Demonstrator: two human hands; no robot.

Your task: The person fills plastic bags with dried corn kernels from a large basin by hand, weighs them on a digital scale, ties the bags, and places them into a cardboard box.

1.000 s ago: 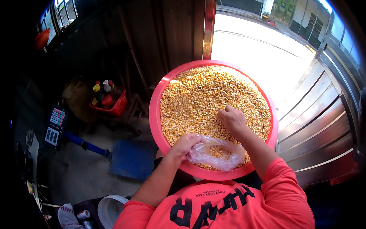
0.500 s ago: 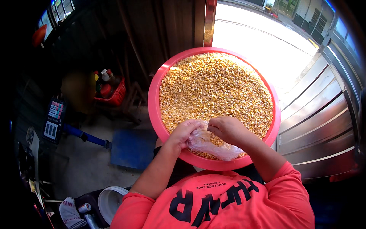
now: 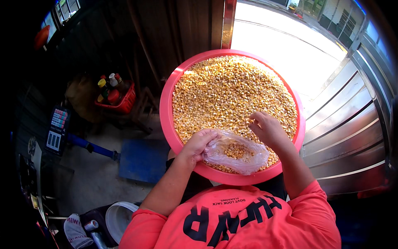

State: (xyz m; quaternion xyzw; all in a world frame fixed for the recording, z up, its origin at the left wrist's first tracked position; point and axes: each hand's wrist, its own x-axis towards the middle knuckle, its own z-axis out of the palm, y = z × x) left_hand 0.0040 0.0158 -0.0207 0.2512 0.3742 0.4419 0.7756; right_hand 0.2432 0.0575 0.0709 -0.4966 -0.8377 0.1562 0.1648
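Note:
A wide round pink basin (image 3: 167, 99) in front of me is heaped with yellow corn kernels (image 3: 232, 91). My left hand (image 3: 199, 145) is closed on the left edge of a clear plastic bag (image 3: 248, 165), which lies over the near part of the basin. Some kernels sit in the bag's opening. To the right of the bag, my right hand (image 3: 265, 128) hovers low over the corn, its fingers curled and partly apart. Whether a kernel is between those fingertips is too small to make out.
Left of the basin stands a platform scale with a blue plate (image 3: 143, 161) and a display panel (image 3: 56, 130). A red basket (image 3: 126, 101) of bottles rests behind it. A white bucket (image 3: 120, 218) is at lower left. Metal panels (image 3: 344, 137) flank the right side.
My right hand has moved from above the bag to the right, over the corn, uncovering the bag's opening. My left hand keeps its hold on the bag.

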